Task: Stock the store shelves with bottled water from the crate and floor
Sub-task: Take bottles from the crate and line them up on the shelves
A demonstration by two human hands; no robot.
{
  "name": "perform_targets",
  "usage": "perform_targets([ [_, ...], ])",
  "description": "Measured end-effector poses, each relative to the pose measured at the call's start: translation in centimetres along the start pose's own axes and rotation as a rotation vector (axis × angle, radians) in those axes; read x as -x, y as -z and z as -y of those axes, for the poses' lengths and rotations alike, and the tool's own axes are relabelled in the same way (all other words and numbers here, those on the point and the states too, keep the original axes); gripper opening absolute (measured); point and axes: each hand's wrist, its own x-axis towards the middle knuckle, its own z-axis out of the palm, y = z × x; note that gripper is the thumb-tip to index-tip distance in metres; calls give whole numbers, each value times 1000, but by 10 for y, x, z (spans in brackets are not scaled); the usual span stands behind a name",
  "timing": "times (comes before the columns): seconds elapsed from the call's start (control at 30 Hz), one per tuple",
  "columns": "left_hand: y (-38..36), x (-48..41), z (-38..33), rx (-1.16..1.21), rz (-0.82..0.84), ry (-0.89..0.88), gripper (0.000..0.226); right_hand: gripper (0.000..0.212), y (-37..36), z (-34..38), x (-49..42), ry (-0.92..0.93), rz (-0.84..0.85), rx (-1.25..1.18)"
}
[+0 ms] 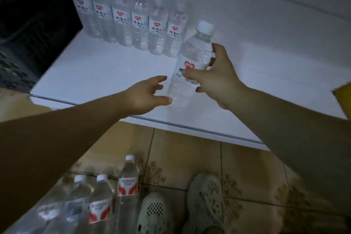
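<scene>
Leaning slightly, cap uppermost: bottle in right hand at shelf.

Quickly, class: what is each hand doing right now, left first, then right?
Left hand: open, fingers spread beside the lower part of the water bottle.
Right hand: holding the water bottle, thumb and fingers curled round its label.

Both bare forearms are stretched forward, angled toward each other. The right hand is wrapped round a bottle: the thumb is laid across the label and the fingers are curled behind it. The left hand is held slack, fingers spread and lightly bent. Its thumb tip is seen just beside the bottle's lower end; contact cannot be told.
</scene>
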Motion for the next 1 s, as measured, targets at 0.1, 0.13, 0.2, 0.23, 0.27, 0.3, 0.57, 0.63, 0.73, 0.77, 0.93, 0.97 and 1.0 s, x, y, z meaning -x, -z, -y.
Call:
perform_targets([
  [0.1, 9, -19, 38, -204, -85, 107, 72, 68, -11, -27, -24, 20, -12, 20],
  [0.13, 14, -23, 52, -277, -115, 132, 71, 68, -16, -35, -32, 23, -10, 26],
  [0.2, 27, -29, 84, -441, -179, 178, 72, 70, -30, -49, -45, 34, 2, 28],
  [0.23, 35, -30, 101, -531, -209, 202, 72, 72, -38, -54, -51, 46, 9, 29],
  [0.27, 42, -32, 117, -625, -240, 220, 70, 75, -47, -58, -57, 62, 13, 31],
  [0.3, 50, -31, 130, -721, -264, 235, 67, 77, -56, -61, -64, 79, 17, 36],
  [0.57, 122, -41, 179, -916, -359, 308, 68, 84, -119, -58, -108, 209, 52, 42],
  [0.63, 145, -45, 185, -943, -361, 392, 74, 84, -129, -54, -115, 227, 58, 30],
  [0.73, 155, -45, 198, -1022, -327, 425, 81, 83, -149, -49, -127, 235, 54, -14],
  [0.77, 154, -45, 202, -1024, -341, 404, 82, 84, -158, -47, -132, 239, 56, -13],
  [0.93, 151, -43, 214, -1000, -421, 298, 80, 84, -206, -27, -158, 268, 82, -1],
  [0.97, 151, -43, 215, -999, -429, 282, 78, 85, -216, -22, -162, 273, 91, 5],
  [1.0, 152, -43, 217, -999, -437, 266, 77, 86, -226, -18, -167, 279, 98, 9],
])
